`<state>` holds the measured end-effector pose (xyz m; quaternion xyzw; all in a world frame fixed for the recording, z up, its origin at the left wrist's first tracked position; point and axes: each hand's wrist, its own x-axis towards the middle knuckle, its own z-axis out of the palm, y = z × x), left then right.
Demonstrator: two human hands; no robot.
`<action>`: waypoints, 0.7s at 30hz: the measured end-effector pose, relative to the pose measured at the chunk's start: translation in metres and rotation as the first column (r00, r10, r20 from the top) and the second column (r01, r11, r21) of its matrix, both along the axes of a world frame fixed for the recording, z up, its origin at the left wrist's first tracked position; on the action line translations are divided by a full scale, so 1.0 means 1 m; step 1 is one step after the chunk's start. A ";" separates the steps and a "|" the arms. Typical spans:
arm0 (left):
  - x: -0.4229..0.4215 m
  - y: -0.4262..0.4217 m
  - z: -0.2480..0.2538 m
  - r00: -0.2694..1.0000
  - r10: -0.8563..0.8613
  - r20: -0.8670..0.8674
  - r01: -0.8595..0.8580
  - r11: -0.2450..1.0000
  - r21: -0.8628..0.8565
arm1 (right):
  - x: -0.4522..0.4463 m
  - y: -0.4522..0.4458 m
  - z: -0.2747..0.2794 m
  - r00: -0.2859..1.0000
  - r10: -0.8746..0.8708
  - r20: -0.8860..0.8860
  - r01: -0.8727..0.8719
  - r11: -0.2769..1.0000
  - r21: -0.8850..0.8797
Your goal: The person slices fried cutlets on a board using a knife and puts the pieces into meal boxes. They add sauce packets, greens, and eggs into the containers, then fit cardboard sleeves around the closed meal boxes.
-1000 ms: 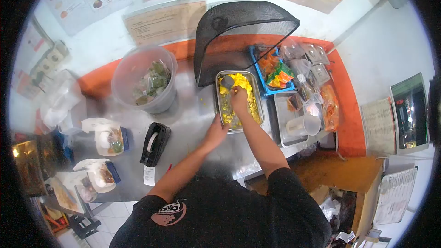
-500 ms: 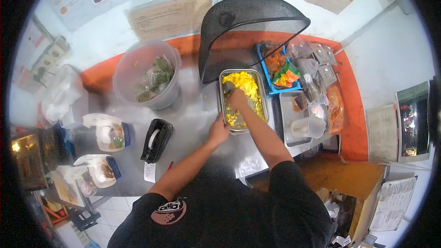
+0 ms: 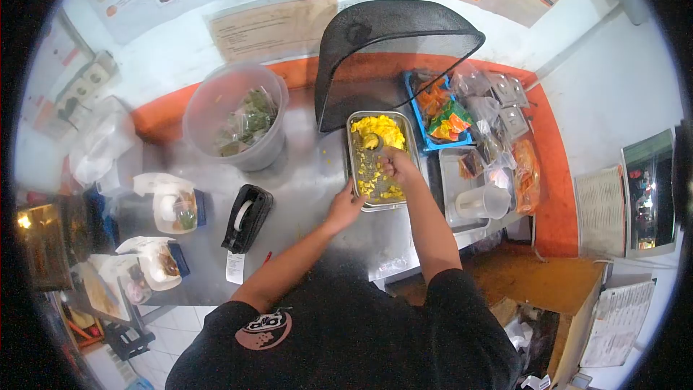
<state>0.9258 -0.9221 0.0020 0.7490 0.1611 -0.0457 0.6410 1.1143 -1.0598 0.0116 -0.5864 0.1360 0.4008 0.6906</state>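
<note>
A rectangular metal tray (image 3: 413,146) holds yellow scrambled egg (image 3: 382,128), heaped at the far end with loose bits along the near end. My left hand (image 3: 346,206) grips the tray's near left side, thumb along the rim. In my right hand (image 3: 399,167), over the tray, is a spoon (image 3: 373,142) held by its handle. The round, dark head of the spoon lies against the near side of the egg heap. Fingers hide most of the handle.
A black mesh food cover (image 3: 390,29) stands tilted behind the tray. To the right are a blue basket (image 3: 438,146) of packets and a plastic measuring jug (image 3: 482,202). A clear bucket (image 3: 209,130), a black tape dispenser (image 3: 247,220) and opened food boxes (image 3: 173,206) occupy the left.
My right hand and the spoon have moved right and nearer to me. More of the tray's bottom shows in the middle. My left hand stays on the rim.
</note>
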 end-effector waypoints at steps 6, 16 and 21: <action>-0.022 0.013 0.021 0.999 -0.022 -0.030 0.025 0.993 0.111 | -0.006 -0.021 0.014 0.977 -0.008 0.212 0.037 0.990 -0.133; 0.012 -0.001 -0.015 1.000 0.013 0.016 -0.015 0.990 0.137 | 0.036 0.045 -0.007 0.338 0.701 0.628 -0.110 0.692 -0.713; 0.015 0.000 -0.026 0.999 0.009 0.049 -0.017 0.986 0.167 | 0.048 0.056 0.035 0.225 0.888 0.402 -0.276 0.453 -0.848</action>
